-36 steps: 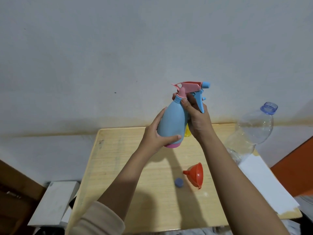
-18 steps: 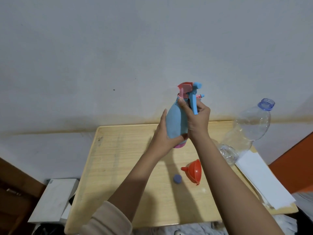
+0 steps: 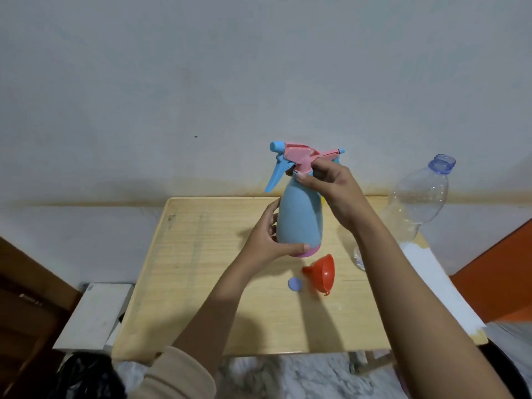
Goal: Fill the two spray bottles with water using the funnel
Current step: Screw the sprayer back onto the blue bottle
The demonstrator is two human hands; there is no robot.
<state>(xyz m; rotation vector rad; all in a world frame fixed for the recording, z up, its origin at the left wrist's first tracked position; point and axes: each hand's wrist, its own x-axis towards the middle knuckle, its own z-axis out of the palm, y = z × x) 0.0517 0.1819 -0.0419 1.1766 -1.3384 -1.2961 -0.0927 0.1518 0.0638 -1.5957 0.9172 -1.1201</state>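
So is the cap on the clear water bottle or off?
Off. The clear water bottle shows an open neck, and a small blue cap lies on the table beside the funnel.

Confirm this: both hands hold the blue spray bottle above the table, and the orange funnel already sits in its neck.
Not quite. In the head view the orange funnel lies on its side on the table. Both hands, left and right, do hold the blue spray bottle.

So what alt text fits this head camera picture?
Two hands hold a blue spray bottle above a wooden table: left hand at its base, right hand at its pink sprayer head. An orange funnel lies below.
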